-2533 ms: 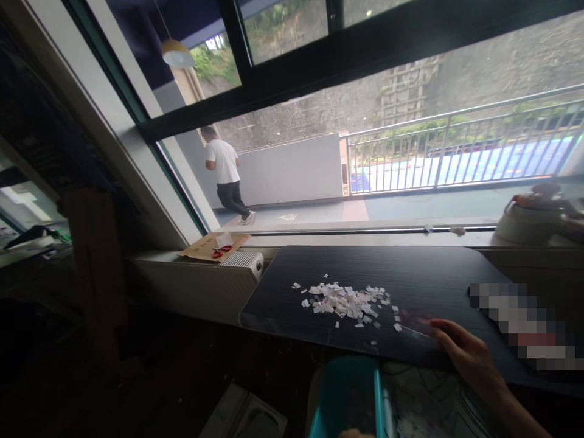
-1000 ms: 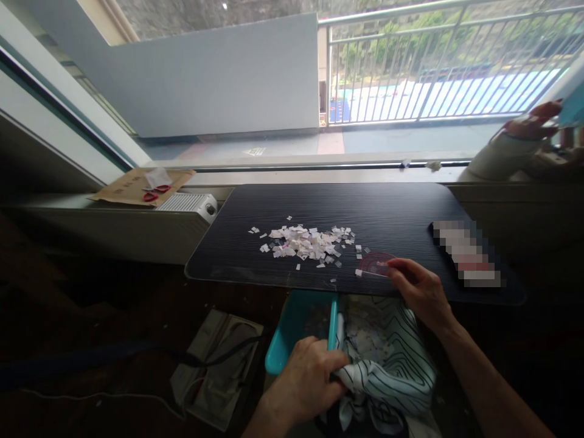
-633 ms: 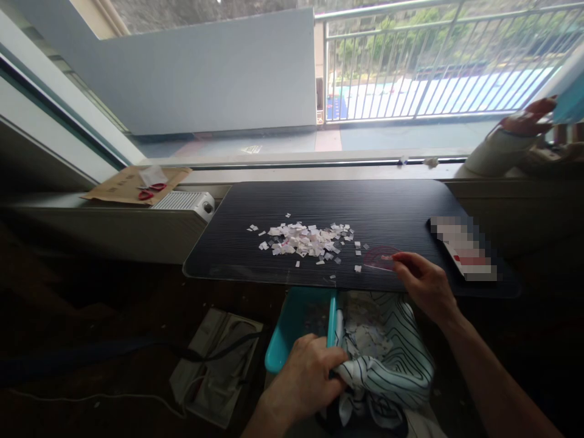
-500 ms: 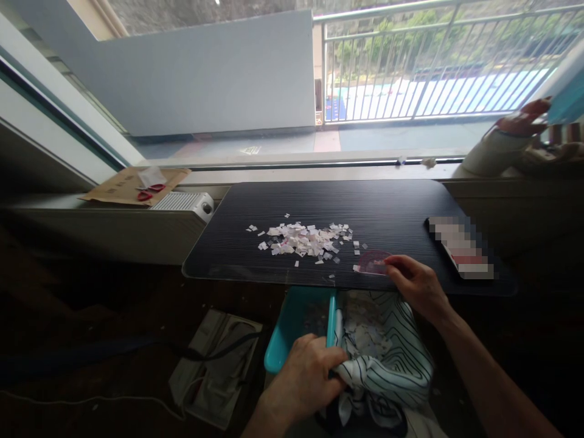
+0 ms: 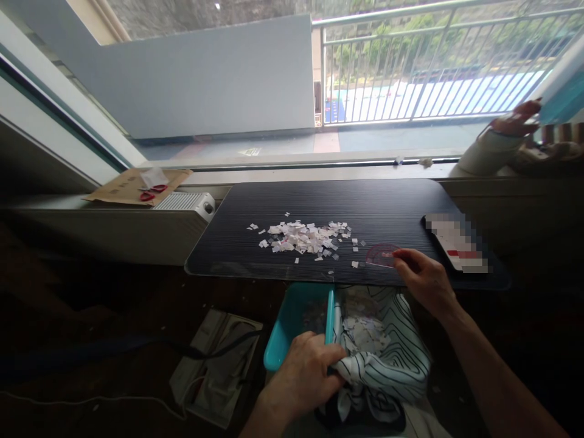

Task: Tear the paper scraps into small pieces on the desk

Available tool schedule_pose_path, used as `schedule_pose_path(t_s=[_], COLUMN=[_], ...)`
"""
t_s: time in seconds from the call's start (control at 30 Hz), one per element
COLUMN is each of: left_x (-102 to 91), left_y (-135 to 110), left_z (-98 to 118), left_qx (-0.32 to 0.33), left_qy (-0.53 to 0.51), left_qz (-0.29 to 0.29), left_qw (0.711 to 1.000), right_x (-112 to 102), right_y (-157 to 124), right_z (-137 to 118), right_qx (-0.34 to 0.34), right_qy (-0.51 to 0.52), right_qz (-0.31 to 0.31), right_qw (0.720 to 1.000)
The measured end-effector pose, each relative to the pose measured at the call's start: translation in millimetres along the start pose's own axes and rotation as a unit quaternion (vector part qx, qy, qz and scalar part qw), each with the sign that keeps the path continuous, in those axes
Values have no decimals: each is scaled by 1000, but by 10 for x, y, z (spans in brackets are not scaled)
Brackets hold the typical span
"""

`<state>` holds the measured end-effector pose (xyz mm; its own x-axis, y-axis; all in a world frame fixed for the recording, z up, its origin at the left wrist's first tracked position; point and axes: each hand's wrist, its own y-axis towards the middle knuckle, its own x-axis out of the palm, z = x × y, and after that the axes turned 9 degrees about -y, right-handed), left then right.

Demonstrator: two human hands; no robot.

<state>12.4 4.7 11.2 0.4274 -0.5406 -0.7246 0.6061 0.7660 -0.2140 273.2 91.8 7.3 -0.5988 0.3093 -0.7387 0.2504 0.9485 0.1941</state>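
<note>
Left of the scrap pile, scissors top brown paper.

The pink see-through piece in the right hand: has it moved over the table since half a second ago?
Yes. Judged against the black tabletop, the pink see-through piece has moved to the right, away from the pile of paper scraps.

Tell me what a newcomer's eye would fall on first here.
Probably the heap of small, flat white scraps on the rounded black wood-grain tabletop, bright against the dark surface. Right of it, the right hand pinches a translucent pink, half-round sheet, seemingly plastic. Below the tabletop's near edge, the left hand grips a pale, black-lined cloth beside a turquoise, box-shaped plastic bin.
</note>
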Motion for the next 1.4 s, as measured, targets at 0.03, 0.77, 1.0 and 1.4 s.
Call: schedule_pose_path(t_s=[0.03, 0.77, 1.0, 1.4], left_x=[-2, 1, -16, 31], left_y=[1, -7, -23, 407], left_z=[3, 39, 57, 346], left_qx=[2, 12, 10, 188], left_qy=[-1, 1, 10, 167], left_qz=[1, 5, 4, -116], left_qw=[1000, 1000, 1000, 961], right_x=[17, -44, -45, -116], right_y=[8, -89, -131, 95], right_z=[-12, -117, -88, 353], right_qx=[-5, -17, -27, -48], right_qy=[12, 20, 6, 22], right_qz=[-6, -102, -112, 1], right_qw=[1000, 994, 993, 999])
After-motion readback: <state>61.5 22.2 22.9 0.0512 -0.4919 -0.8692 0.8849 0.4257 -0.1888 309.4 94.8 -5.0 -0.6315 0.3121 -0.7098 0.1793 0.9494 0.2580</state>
